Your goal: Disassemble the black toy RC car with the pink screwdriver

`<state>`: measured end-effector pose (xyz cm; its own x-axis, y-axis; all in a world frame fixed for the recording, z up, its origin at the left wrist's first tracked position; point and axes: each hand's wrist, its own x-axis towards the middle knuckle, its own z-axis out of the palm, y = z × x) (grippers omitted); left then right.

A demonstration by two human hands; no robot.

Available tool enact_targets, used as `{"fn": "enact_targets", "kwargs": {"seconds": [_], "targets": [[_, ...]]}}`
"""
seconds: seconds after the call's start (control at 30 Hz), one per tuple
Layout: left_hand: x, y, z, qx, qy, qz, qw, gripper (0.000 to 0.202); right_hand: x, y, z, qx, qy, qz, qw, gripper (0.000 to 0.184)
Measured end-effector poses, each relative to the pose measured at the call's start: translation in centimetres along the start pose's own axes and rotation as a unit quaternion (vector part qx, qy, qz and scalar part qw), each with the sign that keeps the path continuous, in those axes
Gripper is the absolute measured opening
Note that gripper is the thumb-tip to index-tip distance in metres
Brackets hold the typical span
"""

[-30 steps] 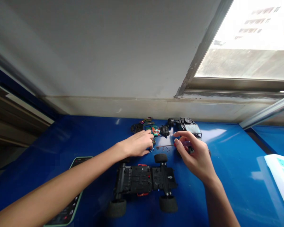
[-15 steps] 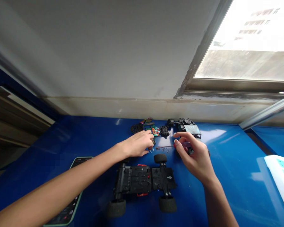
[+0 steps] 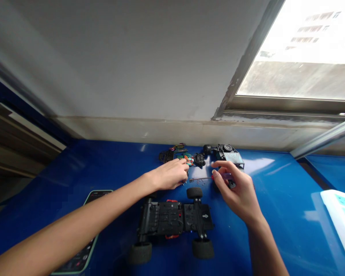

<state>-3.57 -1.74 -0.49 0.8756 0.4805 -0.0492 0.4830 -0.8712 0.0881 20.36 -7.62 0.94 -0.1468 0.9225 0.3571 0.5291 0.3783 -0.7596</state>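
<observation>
Head view: the slim, purple-handled metal screwdriver [image 3: 209, 178] looks light and stiff, best held by its handle [image 3: 226, 176], where the right hand [image 3: 236, 188] pinches it. It points toward the left hand [image 3: 171, 174], nearer the back edge of the blue bench [image 3: 117, 165]; whether that curled hand holds anything, I cannot tell.

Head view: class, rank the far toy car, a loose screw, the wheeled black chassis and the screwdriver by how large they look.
1. Wheeled black chassis
2. Far toy car, partly hidden
3. Screwdriver
4. Loose screw
The chassis sits nearer the camera, so true sizes are unsure.
</observation>
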Motion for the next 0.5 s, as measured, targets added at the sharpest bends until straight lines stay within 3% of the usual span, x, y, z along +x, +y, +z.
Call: {"fn": "enact_targets", "kwargs": {"seconds": [0.5], "targets": [[0.19,0.05,0.10,0.021,0.024,0.002,1.000,0.018,0.08,0.10,-0.23,-0.004,-0.005,-0.003,1.000,0.016]]}}
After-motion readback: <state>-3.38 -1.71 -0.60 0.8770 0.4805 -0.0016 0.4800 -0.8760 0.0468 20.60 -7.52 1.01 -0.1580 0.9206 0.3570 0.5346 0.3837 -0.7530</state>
